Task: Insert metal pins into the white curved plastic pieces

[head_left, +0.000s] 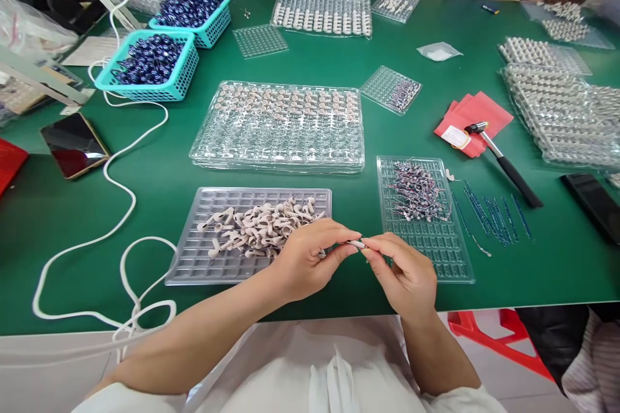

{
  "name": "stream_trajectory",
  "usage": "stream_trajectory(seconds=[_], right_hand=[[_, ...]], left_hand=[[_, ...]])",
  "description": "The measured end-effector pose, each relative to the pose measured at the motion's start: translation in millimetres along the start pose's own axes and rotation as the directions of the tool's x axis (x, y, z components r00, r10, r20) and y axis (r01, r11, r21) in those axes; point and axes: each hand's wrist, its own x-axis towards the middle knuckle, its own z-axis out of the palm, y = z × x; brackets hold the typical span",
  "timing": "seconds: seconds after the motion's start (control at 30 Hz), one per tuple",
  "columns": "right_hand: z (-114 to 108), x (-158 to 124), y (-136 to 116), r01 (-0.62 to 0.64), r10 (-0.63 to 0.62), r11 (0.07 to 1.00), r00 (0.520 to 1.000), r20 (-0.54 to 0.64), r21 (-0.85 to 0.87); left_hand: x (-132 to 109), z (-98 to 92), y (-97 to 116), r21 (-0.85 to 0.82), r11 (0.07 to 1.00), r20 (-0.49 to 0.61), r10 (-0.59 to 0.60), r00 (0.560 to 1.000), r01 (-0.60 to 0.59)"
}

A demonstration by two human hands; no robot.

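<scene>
My left hand [306,261] and my right hand [407,274] meet at the table's near side, fingertips pinched on one small whitish earbud shell [357,244] between them. Its finer details are covered by my fingers. Beneath and left of my left hand lies a grey compartment tray [191,251] with a heap of similar stemmed earbud shells [261,226]. Just beyond my right hand, a clear tray [448,251] bears a tangled pile of small wired parts [417,190].
Ahead stands a stack of clear blister trays [276,142], partly filled. Turquoise baskets [181,74] of dark blue parts and a white cable [135,200] are at left. A hammer [506,164], red packets [472,116] and phone [593,206] lie right. Two people sit opposite.
</scene>
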Motion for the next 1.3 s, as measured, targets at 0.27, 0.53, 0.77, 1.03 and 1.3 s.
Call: stream_trajectory(seconds=[0.27, 0.53, 0.77, 1.03, 1.3], right_hand=[[0.0, 0.2, -0.3, -0.009, 0.009, 1.000, 1.000, 0.005, -0.021], [-0.2, -1.2, 2.3, 0.041, -0.041, 0.999, 0.999, 0.007, 0.024], [0.0, -1.2, 4.6, 0.142, -0.142, 0.990, 0.990, -0.011, -0.007], [0.3, -2.9, 7.3, 0.196, -0.198, 0.979, 0.980, -0.019, -0.062], [0.2, -0.8, 3.6, 0.127, -0.127, 0.991, 0.992, -0.004, -0.035]], left_hand=[[-2.4, 1.1, -2.4, 0.018, 0.999, -0.012, 0.035, 0.999, -0.035], [-0.8, 1.8, 0.1, 0.018, 0.998, -0.020, 0.056, 0.998, -0.056], [-1.5, 1.7, 0.6, -0.005, 1.000, -0.014, 0.017, 1.000, -0.017], [-2.2, 2.1, 0.5, -0.022, 1.000, -0.021, -0.003, 1.000, 0.002], [-1.9, 1.9, 0.6, -0.006, 1.000, -0.012, -0.024, 1.000, 0.024]])
